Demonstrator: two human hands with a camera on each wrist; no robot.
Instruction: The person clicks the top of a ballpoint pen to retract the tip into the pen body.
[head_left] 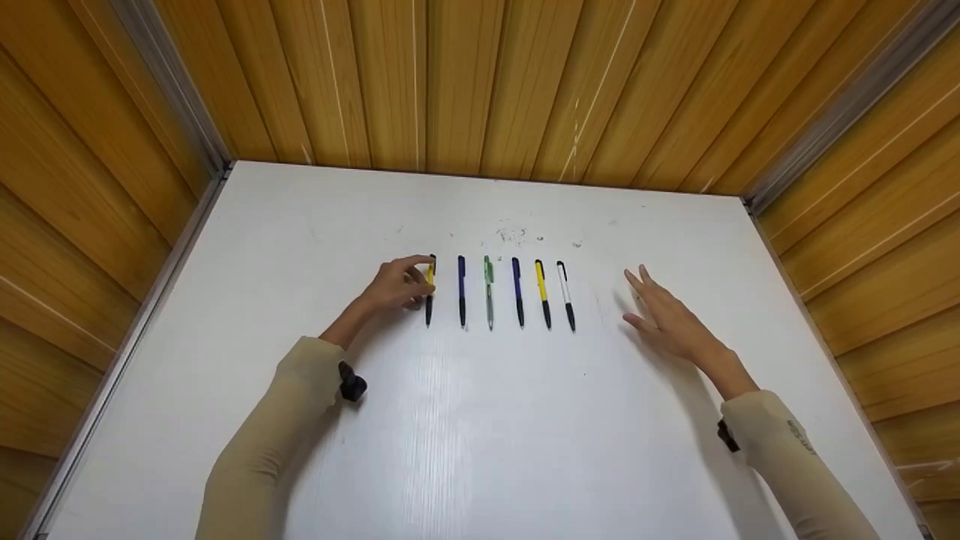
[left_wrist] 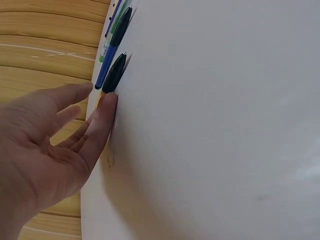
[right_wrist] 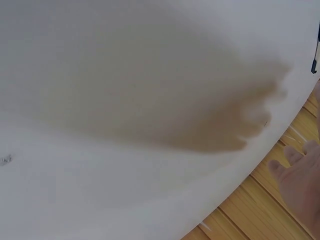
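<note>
Six pens lie side by side with dark or clear tips towards the near edge. At the left end, a yellow-and-black pen [head_left: 429,307] has my left hand [head_left: 391,285] at it, thumb touching its side and index finger by its top, the two tips apart. In the left wrist view, my left hand [left_wrist: 55,135] partly hides that yellow pen [left_wrist: 115,72], beside a blue pen [left_wrist: 107,62]. Rightmost is a white-and-black pen [head_left: 566,292]. To its right, my right hand [head_left: 671,322] hovers with fingers spread, holding nothing; the right wrist view shows my right hand [right_wrist: 300,185] at its edge.
Between the end pens lie a blue pen [head_left: 462,289], a green clear pen [head_left: 489,292], another blue pen [head_left: 517,289] and a yellow pen [head_left: 542,292]. The white tabletop [head_left: 480,420] has small dark marks beyond them. Wood-patterned panels [head_left: 465,90] surround its back and sides.
</note>
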